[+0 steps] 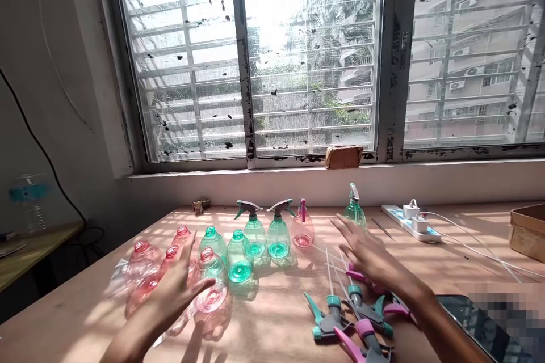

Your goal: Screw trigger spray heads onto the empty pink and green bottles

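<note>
My left hand (172,289) is open, fingers spread, over and beside several headless pink bottles (142,261); whether it touches them I cannot tell. Close to its thumb stands another pink bottle (212,300), with open-necked green bottles (239,255) just behind. My right hand (368,252) reaches out with fingers stretched and nothing in them. Beyond its fingertips is a green spray bottle (354,211), partly hidden by the hand. Two more green spray bottles (279,235) and a pink spray bottle (302,232) stand mid-table. Loose trigger spray heads (332,317) with thin tubes lie below my right hand.
A white power strip (411,224) with plugs and cables lies at the back right. Further right are a cardboard box (528,232) and a dark phone (481,323). A brown block (343,157) rests on the window sill. A small metal object (201,206) sits at the back left.
</note>
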`<state>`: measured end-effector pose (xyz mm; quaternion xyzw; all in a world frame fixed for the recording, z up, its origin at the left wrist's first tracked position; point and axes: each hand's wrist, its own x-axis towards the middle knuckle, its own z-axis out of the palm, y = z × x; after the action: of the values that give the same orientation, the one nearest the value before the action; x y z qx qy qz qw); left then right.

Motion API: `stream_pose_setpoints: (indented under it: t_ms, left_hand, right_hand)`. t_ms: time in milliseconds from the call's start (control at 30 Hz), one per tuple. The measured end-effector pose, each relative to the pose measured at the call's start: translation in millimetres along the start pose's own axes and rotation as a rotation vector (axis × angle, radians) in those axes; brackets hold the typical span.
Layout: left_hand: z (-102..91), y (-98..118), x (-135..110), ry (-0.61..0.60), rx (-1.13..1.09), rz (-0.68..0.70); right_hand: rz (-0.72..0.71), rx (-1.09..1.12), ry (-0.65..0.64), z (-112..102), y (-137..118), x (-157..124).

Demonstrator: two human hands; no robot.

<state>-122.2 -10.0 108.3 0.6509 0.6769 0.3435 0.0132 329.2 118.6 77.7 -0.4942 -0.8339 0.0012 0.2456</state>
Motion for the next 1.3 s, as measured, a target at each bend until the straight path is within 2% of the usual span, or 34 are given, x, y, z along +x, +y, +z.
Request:
stream_pose_setpoints:
  t_ms: [67, 200, 300, 400, 567, 633, 700, 800, 867, 933, 1000, 1067, 1167, 1300]
  left_hand:
    - [-1.7, 1, -3, 0.068, 0.002, 0.01]
    - [-12.6, 25, -19, 0.022, -0.067, -0.017]
    - [-23.7, 44, -30, -0.036, -0.104, -0.013]
    - [-28.6, 47, -30, -0.096, -0.069, 0.016]
    - [-14.6, 47, -21, 0.032, -0.116, 0.158]
    - [-3.6, 62, -23, 0.012, -0.112, 0.218]
    - [11.3, 85, -29, -0.064, -0.086, 0.307]
    - [42.2, 121, -41, -0.098, -0.074, 0.531]
    - [63.2, 139, -46, -0.061, -0.09, 0.695]
    - [77.1, 151, -49, -0.004, -0.135, 0.819]
    - [81.0, 157, -50, 0.039, -0.198, 0.876]
    - [77.6, 161, -49, 0.064, -0.247, 0.899]
    - [73.2, 161, -49, 0.163, -0.32, 0.931]
    - [86.0, 155, -49, 0.278, -0.379, 0.912]
  right_hand:
    - [-0.007, 0.012, 0.038, -6, -10, 40]
    - [-0.064, 0.024, 0.067, -4, -21, 108]
    - [-0.145, 0.024, 0.054, -1, -27, 131]
    - [-0.15, 0.014, 0.069, -5, -31, 131]
    - [0.026, 0.061, 0.14, -28, -21, 97]
    - [0.125, 0.146, 0.192, -40, -14, 69]
    - [0.2, 0.287, 0.245, -49, -12, 34]
    - [0.259, 0.585, 0.27, -55, -23, -22]
    - [0.349, 0.995, 0.229, -53, -38, -53]
    - [0.499, 1.34, 0.145, -49, -53, -72]
    - [0.619, 1.502, 0.127, -45, -66, -81]
    - [0.643, 1.562, 0.195, -40, -77, -81]
    - [0.553, 1.607, 0.221, -37, -88, -76]
    - [0.416, 1.577, 0.241, -46, -97, -74]
